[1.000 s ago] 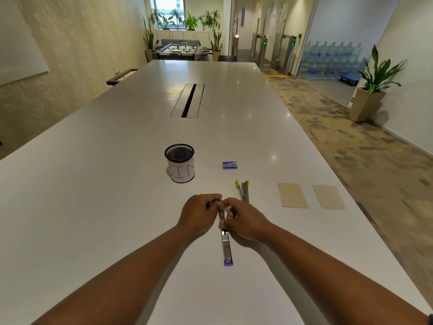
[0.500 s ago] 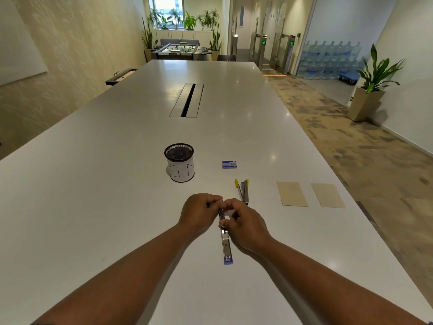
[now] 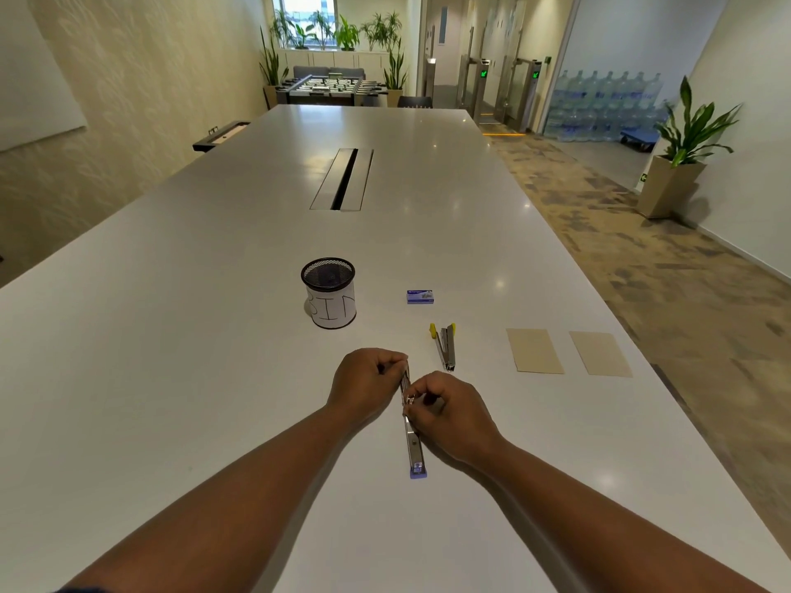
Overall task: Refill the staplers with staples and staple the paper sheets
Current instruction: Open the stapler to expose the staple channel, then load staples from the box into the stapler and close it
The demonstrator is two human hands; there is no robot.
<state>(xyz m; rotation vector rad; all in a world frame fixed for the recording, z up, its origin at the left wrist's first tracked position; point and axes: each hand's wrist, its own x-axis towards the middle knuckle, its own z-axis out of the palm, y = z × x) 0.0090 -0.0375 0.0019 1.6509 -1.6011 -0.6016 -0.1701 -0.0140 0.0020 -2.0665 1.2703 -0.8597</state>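
Right now the long white bench [image 3: 179, 378] fills most of my view, with a cable slot [image 3: 342, 179] set in its middle, well beyond the work. Nearer stands a black mesh cup [image 3: 328, 293] wrapped in white paper. To my right two tan paper sheets [image 3: 567, 352] lie flat side by side, apart from each other. My left hand [image 3: 364, 385] curls its fingers round the far end of the opened blue-tipped stapler [image 3: 413, 438], which lies stretched along the bench toward me. My right hand [image 3: 449, 410] pinches with thumb and fingers at the stapler's middle, on something small and shiny I cannot make out. Just beyond my right hand a yellow-tipped stapler [image 3: 445, 346] lies opened in a narrow V. Farther off sits the small blue staple box [image 3: 420, 296].
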